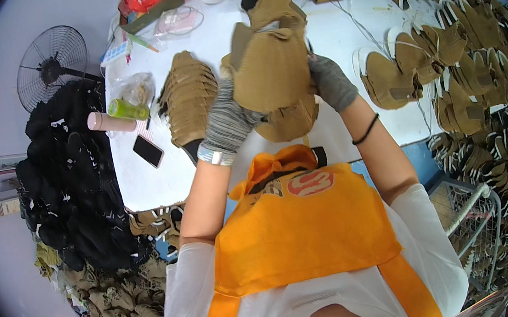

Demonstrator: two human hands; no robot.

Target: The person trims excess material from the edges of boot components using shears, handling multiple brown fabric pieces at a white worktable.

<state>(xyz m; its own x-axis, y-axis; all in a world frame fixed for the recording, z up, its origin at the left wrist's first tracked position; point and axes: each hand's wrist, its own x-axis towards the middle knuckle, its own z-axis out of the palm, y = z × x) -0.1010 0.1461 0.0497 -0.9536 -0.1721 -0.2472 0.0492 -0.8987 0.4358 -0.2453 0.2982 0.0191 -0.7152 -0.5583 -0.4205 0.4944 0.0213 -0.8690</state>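
Over the white table, I hold a brown shoe upper (272,71) up between both hands. My left hand (228,120), in a grey knit glove, is closed on its lower left edge. On its right edge my right hand (332,82), gloved the same way, is closed too, its fingertips partly hidden behind the piece. More brown uppers (291,122) show below and behind the held one; whether they are also in my grip is unclear. Left of my left hand lies an overlapping row of brown uppers (190,93).
Brown uppers (387,82) with white edges lie in bundles at the right and far side. A phone (148,151), a pink bottle (111,122), a green bottle (129,109) and a box (154,13) are at the left. Beyond stand a fan (50,70) and a black heap (73,181).
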